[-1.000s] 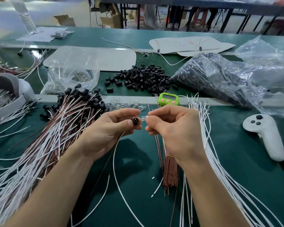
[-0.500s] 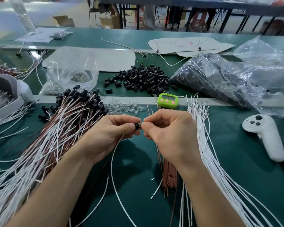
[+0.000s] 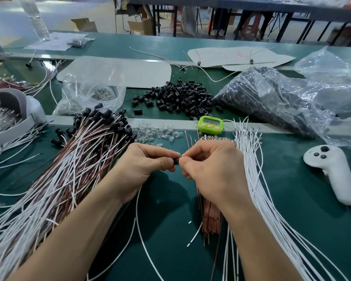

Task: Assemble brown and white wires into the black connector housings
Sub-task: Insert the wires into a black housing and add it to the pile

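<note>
My left hand [image 3: 144,169] pinches a small black connector housing [image 3: 176,161] between thumb and fingers above the green table. My right hand [image 3: 209,169] meets it from the right, its fingertips pinched against the housing's open end; what it holds there is hidden. A white wire [image 3: 139,224] hangs in a loop below my left hand. Finished brown and white wires with black housings [image 3: 69,165] lie piled at the left. Loose white wires [image 3: 257,179] fan out at the right. A brown wire bundle [image 3: 211,216] lies under my right wrist. Loose black housings [image 3: 180,98] are heaped behind.
A green timer [image 3: 210,124] sits just beyond my hands beside small clear parts [image 3: 154,132]. A white controller [image 3: 332,171] lies at the right. Plastic bags [image 3: 282,98] of housings fill the back right, another bag [image 3: 89,94] the back left. A grey-white container [image 3: 8,118] stands far left.
My hands closed together: a clear part held by my right fingers, apart from the housing a second ago, is now pressed at the housing and out of sight.
</note>
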A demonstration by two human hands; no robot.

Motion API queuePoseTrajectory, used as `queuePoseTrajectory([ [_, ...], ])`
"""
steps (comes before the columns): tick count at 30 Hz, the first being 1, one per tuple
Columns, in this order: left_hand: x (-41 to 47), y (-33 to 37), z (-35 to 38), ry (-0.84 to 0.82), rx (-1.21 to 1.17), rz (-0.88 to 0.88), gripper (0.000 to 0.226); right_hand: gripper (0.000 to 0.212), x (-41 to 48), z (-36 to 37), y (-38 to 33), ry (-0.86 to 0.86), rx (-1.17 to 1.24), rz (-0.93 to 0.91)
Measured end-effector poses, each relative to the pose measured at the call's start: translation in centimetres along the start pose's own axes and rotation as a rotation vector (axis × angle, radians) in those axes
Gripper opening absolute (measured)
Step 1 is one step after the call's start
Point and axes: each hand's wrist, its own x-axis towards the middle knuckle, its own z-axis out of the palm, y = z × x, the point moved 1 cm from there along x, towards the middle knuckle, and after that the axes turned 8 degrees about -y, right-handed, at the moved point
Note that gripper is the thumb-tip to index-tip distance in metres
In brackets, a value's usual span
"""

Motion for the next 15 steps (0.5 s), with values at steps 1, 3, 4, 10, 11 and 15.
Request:
queuePoseTrajectory([
  [1,0.0,-0.1,0.1,0.008,0.007,0.004,0.026,0.019,0.1,-0.1,0.1,-0.021,0.023,0.015],
  [3,-0.1,-0.1,0.3,0.021,0.011,0.018,0.028,0.021,0.4,-0.3,0.4,-0.062,0.073,0.048],
  [4,-0.1,-0.1,0.4,0.028,0.015,0.028,0.029,0.021,0.5,-0.4,0.5,-0.079,0.095,0.061],
  [10,0.1,-0.1,0.8,0.047,-0.015,0.055,0.027,0.019,0.9,-0.1,1.1,-0.114,0.269,0.046],
  [11,0.0,0.0,0.6,0.043,-0.034,0.054,0.024,0.019,1.0,-0.2,1.1,-0.136,0.306,0.040],
  [15,-0.4,0.2,0.3,-0.064,-0.137,0.033,0.034,0.017,1.2,-0.5,1.3,-0.301,0.501,0.056],
])
